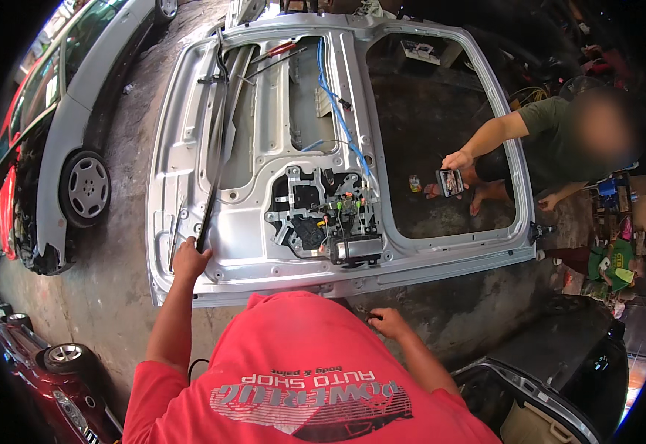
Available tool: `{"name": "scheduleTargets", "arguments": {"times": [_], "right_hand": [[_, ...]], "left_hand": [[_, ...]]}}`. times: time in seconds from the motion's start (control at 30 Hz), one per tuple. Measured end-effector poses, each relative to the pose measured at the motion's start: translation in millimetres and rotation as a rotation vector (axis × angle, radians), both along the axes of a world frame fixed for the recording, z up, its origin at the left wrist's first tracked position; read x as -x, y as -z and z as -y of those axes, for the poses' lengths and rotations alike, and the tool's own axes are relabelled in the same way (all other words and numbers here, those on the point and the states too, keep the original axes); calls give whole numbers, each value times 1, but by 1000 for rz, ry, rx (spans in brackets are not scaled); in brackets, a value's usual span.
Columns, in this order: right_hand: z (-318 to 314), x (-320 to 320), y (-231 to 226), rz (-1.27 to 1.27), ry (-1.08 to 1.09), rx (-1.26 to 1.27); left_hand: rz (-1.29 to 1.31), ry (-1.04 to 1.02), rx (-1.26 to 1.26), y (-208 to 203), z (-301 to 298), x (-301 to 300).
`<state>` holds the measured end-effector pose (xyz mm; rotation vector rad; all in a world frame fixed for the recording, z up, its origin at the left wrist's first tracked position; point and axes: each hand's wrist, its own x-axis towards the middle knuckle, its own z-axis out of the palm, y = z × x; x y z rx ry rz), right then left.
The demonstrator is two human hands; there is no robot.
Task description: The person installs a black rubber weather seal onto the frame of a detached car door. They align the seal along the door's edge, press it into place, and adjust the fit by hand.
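Note:
A large silver vehicle door shell (256, 255) lies flat in front of me. Along its left part runs a long black trim strip (214, 174). My left hand (190, 260) is closed on the strip's near end, by the door's near left edge. Low and close to my body, just off the near edge, is my right hand (389, 323). Its fingers are curled around something small and dark that I cannot make out. A black-and-metal latch mechanism (330, 214) sits at the door's near middle. Blue cables (329, 89) run from it toward the far side.
A red-handled screwdriver (282, 49) lies on the far part of the door. Through the window opening at right, a person's hand (457, 160) holds a phone (450, 183). A silver car (101, 81) stands at left, a dark red toy-like vehicle (64, 370) at lower left.

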<state>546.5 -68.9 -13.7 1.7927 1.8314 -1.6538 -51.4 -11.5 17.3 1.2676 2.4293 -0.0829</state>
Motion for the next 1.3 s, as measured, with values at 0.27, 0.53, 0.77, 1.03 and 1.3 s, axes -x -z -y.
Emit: {"name": "scheduleTargets", "arguments": {"times": [0.27, 0.53, 0.77, 1.03, 1.3], "right_hand": [[1, 11, -1, -74, 6, -17], [-39, 60, -14, -141, -46, 64], [-79, 109, -40, -220, -237, 28], [-102, 131, -15, -380, -340, 35], [-116, 140, -18, -407, -263, 125]], "left_hand": [[78, -23, -25, 11, -9, 3], [137, -106, -30, -11, -19, 0], [297, -217, -84, -52, -17, -9], [755, -352, -214, -80, -29, -7], [668, -302, -205, -133, -44, -13]]}}
